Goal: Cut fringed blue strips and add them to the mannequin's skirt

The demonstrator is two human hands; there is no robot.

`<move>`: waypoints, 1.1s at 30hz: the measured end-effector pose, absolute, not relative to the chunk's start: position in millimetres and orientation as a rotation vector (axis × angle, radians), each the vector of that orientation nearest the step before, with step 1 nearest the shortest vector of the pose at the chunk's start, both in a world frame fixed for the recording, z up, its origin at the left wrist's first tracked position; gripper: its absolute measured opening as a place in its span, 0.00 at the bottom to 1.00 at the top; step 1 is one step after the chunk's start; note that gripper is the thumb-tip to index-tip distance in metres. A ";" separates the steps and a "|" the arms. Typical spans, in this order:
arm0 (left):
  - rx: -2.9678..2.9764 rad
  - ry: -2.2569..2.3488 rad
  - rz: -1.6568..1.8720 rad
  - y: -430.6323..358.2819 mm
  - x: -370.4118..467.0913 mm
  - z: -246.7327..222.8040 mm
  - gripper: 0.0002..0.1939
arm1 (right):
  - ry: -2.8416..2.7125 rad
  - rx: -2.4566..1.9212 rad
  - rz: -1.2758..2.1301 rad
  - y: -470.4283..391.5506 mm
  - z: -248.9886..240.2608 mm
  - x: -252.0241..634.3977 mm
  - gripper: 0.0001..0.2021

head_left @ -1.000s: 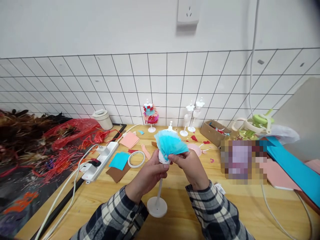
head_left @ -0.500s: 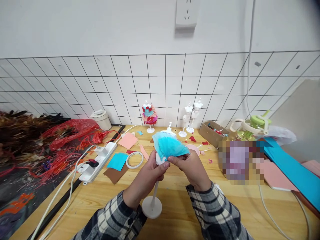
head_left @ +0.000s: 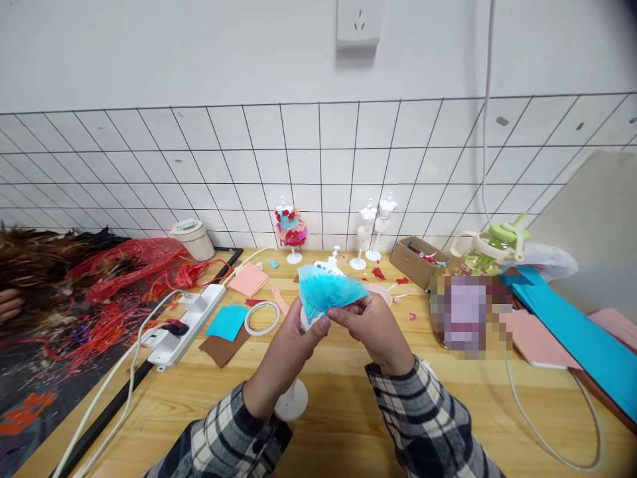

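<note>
Between both hands, above the front of the wooden table [head_left: 343, 425], a small white dress form [head_left: 335, 263] is held tilted, its neck leaning toward the wall [head_left: 338, 133] and its round base [head_left: 292, 401] toward the body, perhaps so that the near side is easy to see and reach; whether that base touches the wood I cannot tell. The left hand [head_left: 293, 335] is closed around the lower part of the form, thumb in front, which seems to steady it. The right hand [head_left: 375, 325] pinches the edge of a blue ruffle [head_left: 329, 292] between thumb and forefinger, probably to keep its folds together; the ruffle fans out across the form and hides most of it. To the left, near enough to take up easily, lie a roll of tape [head_left: 262, 333] and blue sheets [head_left: 227, 323], these partly over brown paper [head_left: 215, 350]. Farther back stand a decorated form [head_left: 291, 229] and a pair of white forms [head_left: 365, 229], presumably set there to leave working room. At the far left, another person's hand [head_left: 8, 305] is beside dark feathers [head_left: 50, 255], its grip unclear
</note>
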State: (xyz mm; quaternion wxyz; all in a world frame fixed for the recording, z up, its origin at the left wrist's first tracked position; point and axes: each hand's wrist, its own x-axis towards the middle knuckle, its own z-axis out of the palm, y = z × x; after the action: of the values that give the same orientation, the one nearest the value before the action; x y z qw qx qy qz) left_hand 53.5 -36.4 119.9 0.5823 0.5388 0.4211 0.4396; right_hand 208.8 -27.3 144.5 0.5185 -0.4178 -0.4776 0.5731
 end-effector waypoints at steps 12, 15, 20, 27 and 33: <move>1.280 1.041 1.062 -40.1 55.1 126.2 0.26 | -1.123 -1.042 1.400 -26.6 133.1 202.0 0.15; 1.286 1.077 1.071 -40.9 55.4 128.2 0.26 | -1.169 -1.047 1.384 -25.8 130.3 202.4 0.14; 1.292 1.070 1.120 -43.1 55.8 131.2 0.22 | -1.163 -1.062 1.386 -25.2 129.7 204.2 0.17; 1.188 1.025 1.077 -44.2 58.3 117.4 0.20 | -1.120 -1.023 1.593 -21.3 125.5 207.0 0.22; 0.980 0.884 0.998 -35.0 57.0 111.3 0.18 | -1.160 -0.875 1.676 -11.0 117.6 213.3 0.21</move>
State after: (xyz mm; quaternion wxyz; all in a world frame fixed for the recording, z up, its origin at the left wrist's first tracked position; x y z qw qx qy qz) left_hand 57.0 -35.0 111.3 0.6767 0.4362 0.3934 0.4440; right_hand 213.3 -11.0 117.6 0.4455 -0.3533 -0.4681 0.6764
